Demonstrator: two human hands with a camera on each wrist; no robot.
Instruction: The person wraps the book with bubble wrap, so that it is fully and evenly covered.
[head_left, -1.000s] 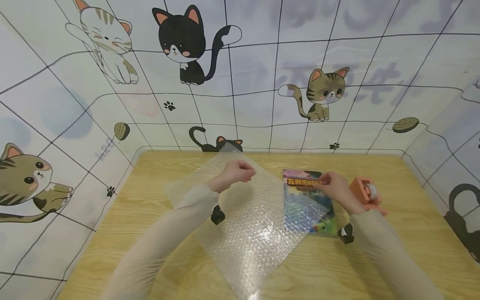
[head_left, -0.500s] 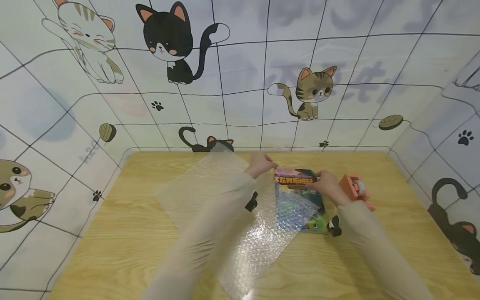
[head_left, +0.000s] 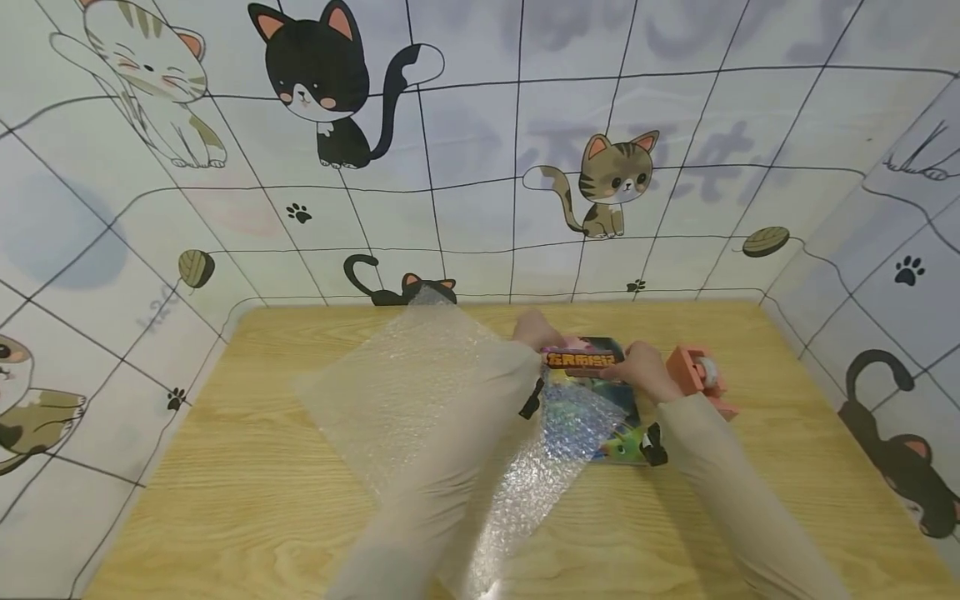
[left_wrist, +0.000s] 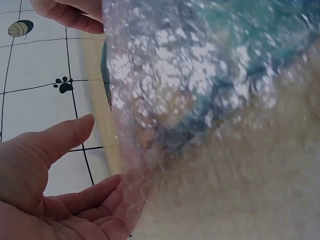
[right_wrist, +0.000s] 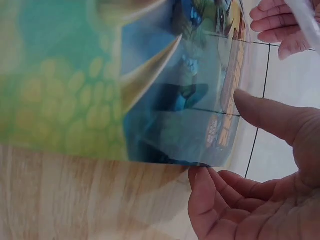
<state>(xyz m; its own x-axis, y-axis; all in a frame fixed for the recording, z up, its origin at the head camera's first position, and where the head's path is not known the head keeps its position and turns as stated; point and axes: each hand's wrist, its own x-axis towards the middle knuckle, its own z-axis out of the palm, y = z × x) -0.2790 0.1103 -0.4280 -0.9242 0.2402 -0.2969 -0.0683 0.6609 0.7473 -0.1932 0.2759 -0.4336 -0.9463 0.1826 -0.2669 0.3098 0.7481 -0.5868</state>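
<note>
In the head view a book [head_left: 588,354] with a colourful, glossy cover lies right of centre. A clear sheet of bubble wrap [head_left: 397,367] stretches from the left and covers the book's lower left part. My left hand [head_left: 537,330] is at the book's upper left corner; the left wrist view has its thumb apart and its fingers [left_wrist: 102,200] touching the wrap's edge. My right hand [head_left: 643,371] holds the book's upper right edge. In the right wrist view its thumb [right_wrist: 265,115] reaches over the cover, with curled fingers [right_wrist: 205,195] against the side edge.
An orange tape dispenser [head_left: 686,367] with a roll in it stands just right of my right hand. Everything lies on a wood-grain table [head_left: 247,450]. Behind it rises a cat-printed cloth wall [head_left: 480,167].
My left hand has moved right, from above the bubble wrap to the book's upper left corner. My right hand stays by the book's right edge. The head view has shifted right.
</note>
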